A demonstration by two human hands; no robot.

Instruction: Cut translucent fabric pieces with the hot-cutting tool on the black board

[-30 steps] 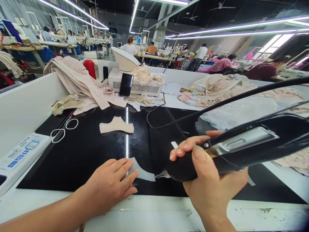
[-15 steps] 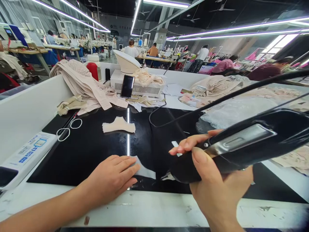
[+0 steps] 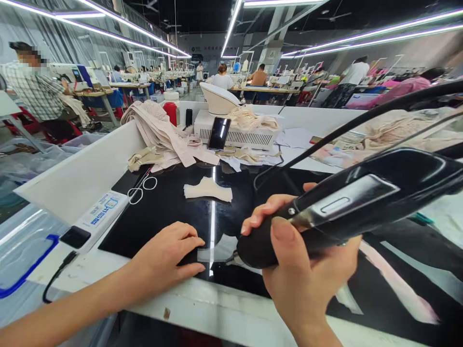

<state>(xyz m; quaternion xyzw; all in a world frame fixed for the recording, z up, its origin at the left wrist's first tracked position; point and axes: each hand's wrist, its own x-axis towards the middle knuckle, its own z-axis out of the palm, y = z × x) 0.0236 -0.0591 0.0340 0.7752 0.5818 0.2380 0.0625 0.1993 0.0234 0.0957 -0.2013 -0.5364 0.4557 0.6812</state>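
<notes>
The step in hand appears to be detail work with the black handheld tool (image 3: 361, 205), its narrow metal tip (image 3: 233, 259) at the lower edge of a pale translucent piece (image 3: 221, 246) lying flat on the black mat (image 3: 166, 209), between the two hands; the right hand (image 3: 307, 270) has its fingers wrapped around the tool's body, while the left hand (image 3: 170, 250) rests with thumb and fingers parted beside the piece's left end, gripping nothing, and I cannot tell whether they touch it; the next move would seem to call for the left fingers steadying the piece while the tip follows its edge; as for writing, the white box (image 3: 103, 212) on the left of the bench (image 3: 217, 306) bears large blue lettering, too slanted to read surely, the yellow sign (image 3: 273, 54) on the pillar is too small, and the tool's silver plate (image 3: 347, 197) shows no legible brand
</notes>
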